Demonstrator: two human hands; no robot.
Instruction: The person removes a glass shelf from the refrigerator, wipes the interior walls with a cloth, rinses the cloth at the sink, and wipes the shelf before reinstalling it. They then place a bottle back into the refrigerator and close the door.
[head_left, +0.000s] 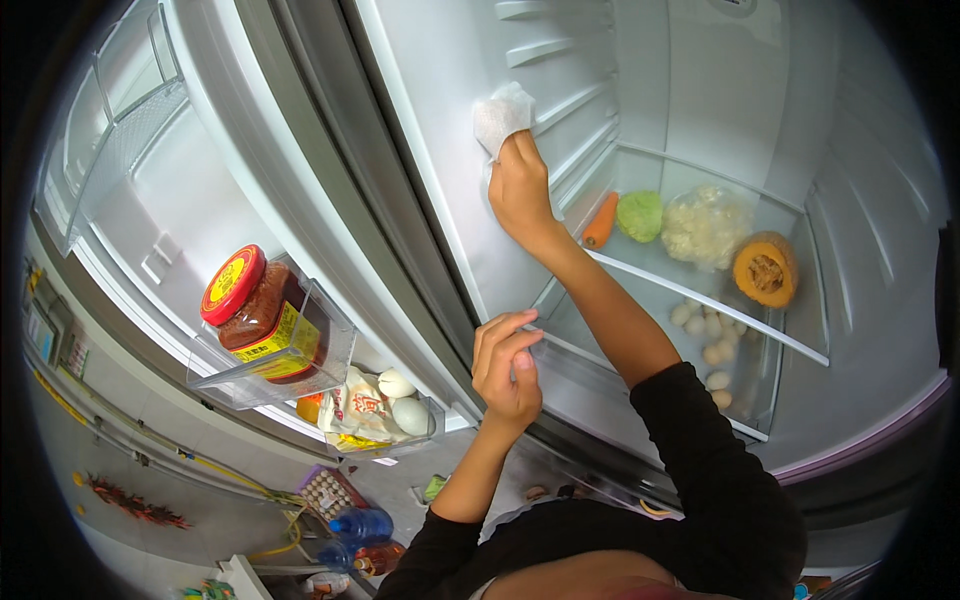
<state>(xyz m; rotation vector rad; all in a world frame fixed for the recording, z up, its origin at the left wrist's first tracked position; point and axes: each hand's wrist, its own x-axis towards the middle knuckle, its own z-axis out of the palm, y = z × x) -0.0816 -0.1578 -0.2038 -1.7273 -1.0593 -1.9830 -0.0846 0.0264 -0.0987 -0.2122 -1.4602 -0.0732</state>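
My right hand (523, 187) holds a white cloth or wipe (504, 116) against the inner left wall of an open refrigerator (442, 142). My left hand (506, 367) is raised near the front edge of the fridge, fingers apart and slightly curled, with nothing in it. To the right of my right hand, a glass shelf (705, 307) bears a carrot (601, 221), a green cabbage (639, 215), a bag of what looks like cauliflower (707, 227) and a cut pumpkin (765, 270). Several eggs (718, 349) lie beneath the shelf.
The open door at left has a clear bin (262, 375) with a red-lidded jar (259, 315). A lower bin holds eggs (411, 415) and a printed packet (364, 409). On the floor stand an egg tray (328, 493) and large bottles (362, 525).
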